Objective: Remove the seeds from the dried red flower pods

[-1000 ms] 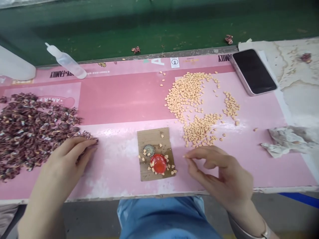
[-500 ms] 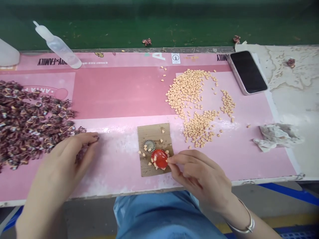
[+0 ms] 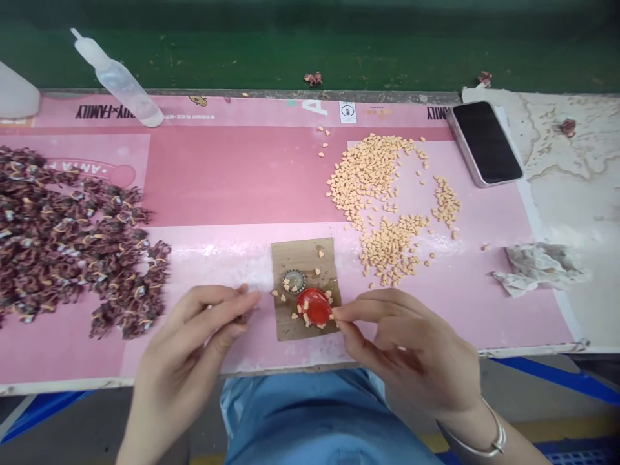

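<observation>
My left hand (image 3: 194, 349) is closed around a small dark purplish figure (image 3: 247, 315), mostly hidden by the fingers, left of a brown cardboard square (image 3: 310, 255). My right hand (image 3: 407, 349) pinches a small pale-yellow piece (image 3: 332, 316) at the right rim of a red bottle cap (image 3: 316, 306). That cap lies on the cardboard with a few yellow pieces on its rim. Behind it, a silvery bottle cap (image 3: 294, 281) also has bits of yellow on it. To the left spreads a large heap of dark purplish figures (image 3: 72, 239).
Piles of small yellow pieces (image 3: 368, 168) cover the table right of centre. A phone (image 3: 487, 143) lies at the back right, a crumpled tissue (image 3: 540, 265) in front of it. A translucent squeeze bottle (image 3: 121, 81) rests at the back left. The table's front edge runs close to my body.
My left hand has moved right from the dark heap to beside the cardboard, carrying a small dark figure. My right hand stays by the red cap, still pinching.
</observation>
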Tool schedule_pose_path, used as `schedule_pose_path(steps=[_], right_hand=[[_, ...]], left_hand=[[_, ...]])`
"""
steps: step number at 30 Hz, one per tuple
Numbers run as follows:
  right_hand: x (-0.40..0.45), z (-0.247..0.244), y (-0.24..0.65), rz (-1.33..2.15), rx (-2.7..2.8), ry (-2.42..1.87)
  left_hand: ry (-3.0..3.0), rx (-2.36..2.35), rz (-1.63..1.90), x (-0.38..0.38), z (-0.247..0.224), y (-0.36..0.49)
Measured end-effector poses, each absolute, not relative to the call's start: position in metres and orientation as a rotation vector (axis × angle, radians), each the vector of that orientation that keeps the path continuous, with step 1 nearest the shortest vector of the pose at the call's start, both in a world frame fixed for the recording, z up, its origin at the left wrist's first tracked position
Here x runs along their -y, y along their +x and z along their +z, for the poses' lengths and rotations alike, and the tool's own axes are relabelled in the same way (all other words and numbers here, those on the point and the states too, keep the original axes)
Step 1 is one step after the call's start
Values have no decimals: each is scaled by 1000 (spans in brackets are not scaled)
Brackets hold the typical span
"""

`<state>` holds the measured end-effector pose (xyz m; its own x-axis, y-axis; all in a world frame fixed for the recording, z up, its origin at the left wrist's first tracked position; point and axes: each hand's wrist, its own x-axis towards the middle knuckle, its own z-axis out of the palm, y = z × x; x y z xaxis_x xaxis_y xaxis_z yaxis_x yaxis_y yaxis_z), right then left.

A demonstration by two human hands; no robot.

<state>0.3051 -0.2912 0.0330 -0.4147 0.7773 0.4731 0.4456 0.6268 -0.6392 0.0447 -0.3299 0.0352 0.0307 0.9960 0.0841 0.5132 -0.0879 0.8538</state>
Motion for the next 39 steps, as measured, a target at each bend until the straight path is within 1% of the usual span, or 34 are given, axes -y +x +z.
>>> schedule_pose_path(steps=[6,9,12,16,28,34,39], right_hand=[[291,45,295,747,1834,-978],[294,47,289,823,1807,-926],[295,48,286,873,1835,-859],[294,45,287,833,1866,-845],[291,20,297,592,1988,-1033],[290,21,299,643,1962,-1054],[295,38,296,832,1871,-911]], left_hand=[[1012,-1198,1078,337,38,76],[870,-996,1041,335,32,80],[828,-902,1004,334,29,78],[832,-885,990,336,30,75],[815,-966,1008,344,30,73],[756,-982,995,343,31,77],[737,-1016,982,344,32,79]])
